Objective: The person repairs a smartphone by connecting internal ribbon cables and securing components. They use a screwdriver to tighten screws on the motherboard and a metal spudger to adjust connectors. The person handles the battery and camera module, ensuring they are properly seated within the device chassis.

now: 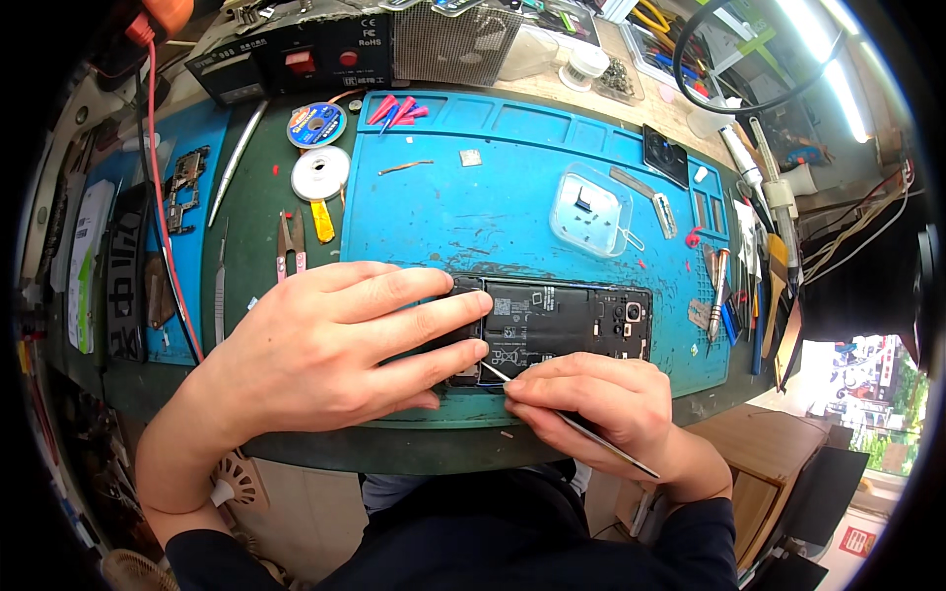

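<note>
Near the front edge of a blue, rubbery-looking mat (pixel 443 217), a black rectangular phone (pixel 567 325) lay flat, inner parts exposed, camera rings toward the right. Its left end was covered by the left hand (pixel 340 335); that grip was wide, fingers extended and laid on the phone. Right hand (pixel 601 404): narrow grip, thumb and fingers pinching a thin metal rod-shaped tool (pixel 616 451). Tool tip reached beside the left fingertips; exact contact too small to resolve.

Containers: a clear shallow plastic tray (pixel 609 184) on the mat held one small dark block (pixel 583 206) and several tiny dark pieces, kind indeterminable. Pink and blue cones (pixel 402 111) lay at the left end of the mat's moulded trough. Contents of a round white pot (pixel 588 65) beyond could not be made out.

Materials: mat scuffed around the phone; round white plastic spool (pixel 320 174) on the dark green desk (pixel 258 177). Orange object (pixel 168 12), upper left, cut off.
</note>
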`<state>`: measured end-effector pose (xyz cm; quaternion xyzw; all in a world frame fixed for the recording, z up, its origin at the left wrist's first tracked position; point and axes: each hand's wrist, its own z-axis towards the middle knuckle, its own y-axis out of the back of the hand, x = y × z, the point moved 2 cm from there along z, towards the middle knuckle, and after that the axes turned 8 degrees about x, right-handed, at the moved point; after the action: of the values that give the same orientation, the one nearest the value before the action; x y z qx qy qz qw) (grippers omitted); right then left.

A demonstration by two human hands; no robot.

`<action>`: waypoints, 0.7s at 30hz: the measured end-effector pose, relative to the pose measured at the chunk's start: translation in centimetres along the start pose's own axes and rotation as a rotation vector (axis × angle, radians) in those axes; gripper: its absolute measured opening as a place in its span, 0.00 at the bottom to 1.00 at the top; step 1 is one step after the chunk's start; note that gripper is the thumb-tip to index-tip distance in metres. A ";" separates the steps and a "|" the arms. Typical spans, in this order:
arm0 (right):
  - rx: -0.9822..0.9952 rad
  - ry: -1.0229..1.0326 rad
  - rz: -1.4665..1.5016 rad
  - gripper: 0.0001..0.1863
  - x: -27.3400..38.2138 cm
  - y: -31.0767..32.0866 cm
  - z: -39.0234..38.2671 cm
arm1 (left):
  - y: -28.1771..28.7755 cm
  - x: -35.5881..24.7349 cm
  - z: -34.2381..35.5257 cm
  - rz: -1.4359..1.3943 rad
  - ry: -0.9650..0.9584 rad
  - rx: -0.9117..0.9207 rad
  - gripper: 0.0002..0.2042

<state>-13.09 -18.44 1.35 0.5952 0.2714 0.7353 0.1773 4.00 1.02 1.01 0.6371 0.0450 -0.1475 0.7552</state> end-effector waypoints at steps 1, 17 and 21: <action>0.000 -0.001 -0.003 0.11 0.0 0.0 0.0 | 0.0 0.0 0.0 0.001 0.000 0.001 0.24; -0.026 0.004 0.008 0.11 -0.2 -0.2 0.0 | 0.0 -0.1 -0.1 0.055 -0.049 -0.005 0.22; -0.024 0.003 0.049 0.11 -0.3 -0.1 -0.1 | -0.1 -0.9 -0.2 0.142 -0.030 0.011 0.23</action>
<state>-13.14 -18.57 1.10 0.5985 0.2484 0.7433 0.1660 3.17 1.34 1.12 0.6405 -0.0126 -0.1036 0.7609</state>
